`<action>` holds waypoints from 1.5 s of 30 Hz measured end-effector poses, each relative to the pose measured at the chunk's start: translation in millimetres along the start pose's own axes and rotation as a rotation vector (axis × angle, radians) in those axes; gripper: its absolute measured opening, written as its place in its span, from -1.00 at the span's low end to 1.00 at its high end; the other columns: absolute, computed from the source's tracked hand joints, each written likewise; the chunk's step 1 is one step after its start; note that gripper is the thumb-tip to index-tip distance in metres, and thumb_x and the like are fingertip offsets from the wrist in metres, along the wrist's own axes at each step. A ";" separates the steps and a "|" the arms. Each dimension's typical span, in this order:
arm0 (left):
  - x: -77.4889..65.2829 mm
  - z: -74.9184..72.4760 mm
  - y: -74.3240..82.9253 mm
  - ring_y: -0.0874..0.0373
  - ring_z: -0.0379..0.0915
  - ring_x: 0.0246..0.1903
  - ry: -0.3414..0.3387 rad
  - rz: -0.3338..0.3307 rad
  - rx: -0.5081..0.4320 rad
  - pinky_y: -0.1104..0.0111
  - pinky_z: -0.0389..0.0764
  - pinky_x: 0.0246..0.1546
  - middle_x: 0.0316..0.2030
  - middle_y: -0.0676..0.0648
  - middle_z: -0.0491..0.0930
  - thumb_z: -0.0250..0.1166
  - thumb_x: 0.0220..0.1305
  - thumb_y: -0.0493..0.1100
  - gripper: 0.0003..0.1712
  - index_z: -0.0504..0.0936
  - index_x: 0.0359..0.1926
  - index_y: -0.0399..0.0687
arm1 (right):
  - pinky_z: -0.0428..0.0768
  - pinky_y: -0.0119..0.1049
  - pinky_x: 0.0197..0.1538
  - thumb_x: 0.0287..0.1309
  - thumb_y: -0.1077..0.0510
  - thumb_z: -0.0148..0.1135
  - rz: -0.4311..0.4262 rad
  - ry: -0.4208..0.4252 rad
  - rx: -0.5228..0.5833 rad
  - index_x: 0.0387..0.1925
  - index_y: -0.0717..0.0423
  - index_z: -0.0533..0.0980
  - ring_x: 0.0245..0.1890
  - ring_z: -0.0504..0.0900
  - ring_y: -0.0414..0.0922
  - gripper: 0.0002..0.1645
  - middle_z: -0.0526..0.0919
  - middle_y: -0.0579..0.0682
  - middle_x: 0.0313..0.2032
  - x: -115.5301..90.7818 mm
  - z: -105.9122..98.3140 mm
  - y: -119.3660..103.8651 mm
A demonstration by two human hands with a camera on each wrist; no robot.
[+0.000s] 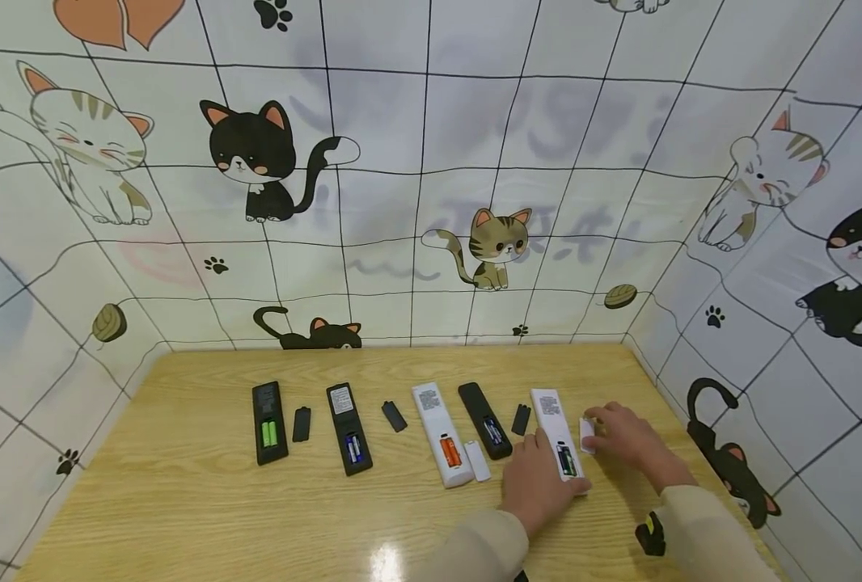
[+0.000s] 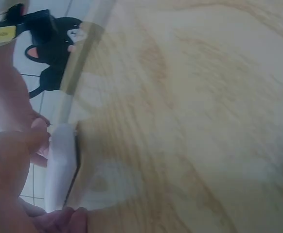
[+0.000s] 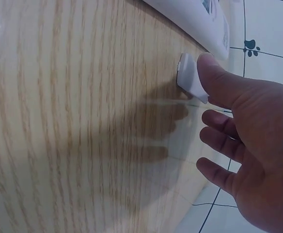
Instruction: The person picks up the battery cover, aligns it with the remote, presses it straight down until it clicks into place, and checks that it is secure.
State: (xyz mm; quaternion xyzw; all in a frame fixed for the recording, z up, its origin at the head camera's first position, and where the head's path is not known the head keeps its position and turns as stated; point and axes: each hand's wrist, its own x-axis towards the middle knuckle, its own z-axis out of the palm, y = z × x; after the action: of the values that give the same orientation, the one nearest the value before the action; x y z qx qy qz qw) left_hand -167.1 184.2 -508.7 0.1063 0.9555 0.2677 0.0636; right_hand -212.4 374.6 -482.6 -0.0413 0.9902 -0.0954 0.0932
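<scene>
At the right of the row lies a white remote control (image 1: 550, 411), back up, its battery compartment uncovered with batteries inside. My left hand (image 1: 535, 482) grips its lower part; in the left wrist view, thumb and fingers hold the sides of that remote (image 2: 62, 160). Just right of it, my right hand (image 1: 629, 436) pinches a small white battery cover (image 1: 587, 434). The right wrist view has the cover (image 3: 190, 78) tilted under the thumb of my right hand (image 3: 263, 131), the other fingers spread apart. The fingertip behind the cover is hidden.
Leftward on the wooden table (image 1: 220, 517) lie a black remote (image 1: 269, 423), another black one (image 1: 348, 428), a white one (image 1: 441, 435) and a dark one (image 1: 485, 420), all with batteries showing. Loose covers lie between them, including a black one (image 1: 302, 423) and a white one (image 1: 478, 461).
</scene>
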 end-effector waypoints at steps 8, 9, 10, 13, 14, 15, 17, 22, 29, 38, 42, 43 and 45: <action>1.7 6.3 -0.8 0.22 0.42 -0.08 0.036 0.019 0.050 0.36 0.56 -0.22 0.02 0.01 0.53 0.40 -0.14 0.49 0.11 0.32 0.32 -0.01 | 0.50 0.21 -0.02 0.11 -0.05 0.38 0.023 -0.018 -0.004 0.18 0.23 0.47 -0.06 0.54 0.16 -0.32 0.54 0.28 -0.01 -1.0 5.5 0.7; 1.8 6.4 -0.6 0.22 0.43 -0.08 0.039 0.026 0.054 0.35 0.56 -0.21 0.01 0.02 0.54 0.41 -0.14 0.47 0.09 0.32 0.32 0.00 | 0.50 0.21 -0.02 0.11 -0.05 0.38 0.022 -0.020 -0.002 0.18 0.24 0.46 -0.06 0.54 0.17 -0.32 0.54 0.28 -0.01 -1.3 6.0 1.0; 1.6 6.1 -0.2 0.21 0.44 -0.08 0.041 0.034 0.059 0.35 0.56 -0.19 0.00 0.02 0.54 0.41 -0.12 0.45 0.07 0.32 0.32 0.01 | 0.50 0.21 -0.01 0.12 -0.04 0.37 0.026 -0.018 -0.003 0.19 0.24 0.46 -0.05 0.54 0.16 -0.32 0.54 0.28 -0.01 -1.5 6.5 1.0; 0.6 5.1 1.6 0.18 0.45 -0.04 0.035 0.057 0.086 0.33 0.55 -0.10 0.04 0.01 0.55 0.37 -0.06 0.44 0.03 0.32 0.34 0.02 | 0.50 0.21 -0.03 0.13 -0.04 0.37 0.026 -0.015 0.000 0.18 0.25 0.46 -0.07 0.54 0.16 -0.33 0.54 0.27 -0.03 -2.2 6.3 0.9; 0.1 5.2 2.2 0.17 0.45 -0.01 0.031 0.059 0.099 0.32 0.55 -0.05 0.07 0.00 0.54 0.35 -0.04 0.46 0.04 0.32 0.36 0.02 | 0.50 0.21 -0.02 0.13 -0.03 0.37 0.027 -0.012 0.003 0.18 0.25 0.47 -0.07 0.54 0.16 -0.34 0.54 0.27 -0.03 -2.2 6.4 0.9; 0.1 6.0 2.9 0.16 0.44 0.02 0.028 0.058 0.112 0.32 0.54 -0.02 0.09 0.00 0.53 0.31 -0.03 0.49 0.06 0.31 0.37 0.01 | 0.50 0.21 -0.02 0.13 -0.03 0.37 0.028 -0.011 0.006 0.17 0.25 0.47 -0.07 0.54 0.15 -0.34 0.55 0.26 -0.04 -2.4 6.4 0.5; 0.1 7.7 4.1 0.14 0.42 0.06 0.029 0.043 0.123 0.30 0.52 0.03 0.12 -0.01 0.50 0.25 -0.04 0.56 0.10 0.31 0.38 0.00 | 0.50 0.20 -0.02 0.12 -0.02 0.37 0.033 -0.005 0.013 0.16 0.24 0.47 -0.08 0.55 0.13 -0.35 0.56 0.24 -0.04 -2.3 6.9 0.1; 1.2 13.2 8.6 0.15 0.42 0.02 0.063 -0.006 0.169 0.32 0.53 -0.02 0.08 -0.02 0.52 0.23 -0.07 0.60 0.14 0.32 0.36 -0.04 | 0.51 0.17 -0.03 0.11 -0.01 0.39 0.036 0.003 0.023 0.14 0.25 0.47 -0.11 0.55 0.10 -0.37 0.57 0.21 -0.09 -1.5 8.7 0.8; -1.6 10.3 18.8 0.14 0.45 -0.04 0.030 -0.015 0.178 0.31 0.54 -0.07 0.03 -0.06 0.55 0.33 0.03 0.31 -0.08 0.38 0.31 -0.11 | 0.54 -0.06 -0.17 0.10 0.05 0.40 0.027 -0.008 0.079 0.01 0.30 0.47 -0.29 0.50 -0.05 -0.46 0.58 0.08 -0.27 -3.6 7.1 5.5; -2.3 7.6 20.9 0.20 0.47 -0.18 0.044 0.012 0.266 0.37 0.52 -0.22 -0.11 0.01 0.63 0.37 0.10 0.25 -0.25 0.48 0.21 -0.04 | 0.38 -0.28 -0.37 0.10 0.09 0.40 0.054 -0.025 0.179 -0.11 0.21 0.38 -0.44 0.40 -0.13 -0.54 0.52 -0.03 -0.43 -10.4 2.7 5.8; -1.4 3.8 18.4 0.22 0.47 -0.27 0.057 0.027 0.239 0.38 0.47 -0.37 -0.19 0.00 0.65 0.36 0.14 0.15 -0.34 0.50 0.19 -0.06 | 0.34 -0.29 -0.40 0.09 0.11 0.40 0.049 -0.022 0.175 -0.15 0.16 0.35 -0.47 0.38 -0.13 -0.57 0.48 -0.04 -0.47 -10.6 3.0 5.5; -0.9 2.9 18.0 0.21 0.46 -0.28 0.057 0.026 0.227 0.37 0.46 -0.39 -0.20 -0.01 0.65 0.35 0.15 0.11 -0.36 0.50 0.19 -0.06 | 0.33 -0.29 -0.41 0.09 0.11 0.40 0.044 -0.019 0.171 -0.16 0.15 0.35 -0.48 0.37 -0.13 -0.58 0.46 -0.04 -0.49 -10.5 3.2 5.6; -0.2 1.8 16.5 0.21 0.48 -0.26 0.067 0.031 0.211 0.37 0.45 -0.40 -0.18 -0.01 0.66 0.34 0.14 0.08 -0.36 0.49 0.21 -0.07 | 0.32 -0.30 -0.42 0.11 0.13 0.38 0.023 -0.006 0.164 -0.17 0.13 0.34 -0.50 0.35 -0.14 -0.61 0.44 -0.05 -0.51 -10.9 3.3 6.0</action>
State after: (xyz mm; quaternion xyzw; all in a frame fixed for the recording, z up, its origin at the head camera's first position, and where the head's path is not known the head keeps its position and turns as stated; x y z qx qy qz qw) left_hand -163.8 198.7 -501.5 0.1182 0.9782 0.1698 0.0159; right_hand -201.5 381.0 -485.0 -0.0227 0.9792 -0.1750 0.1004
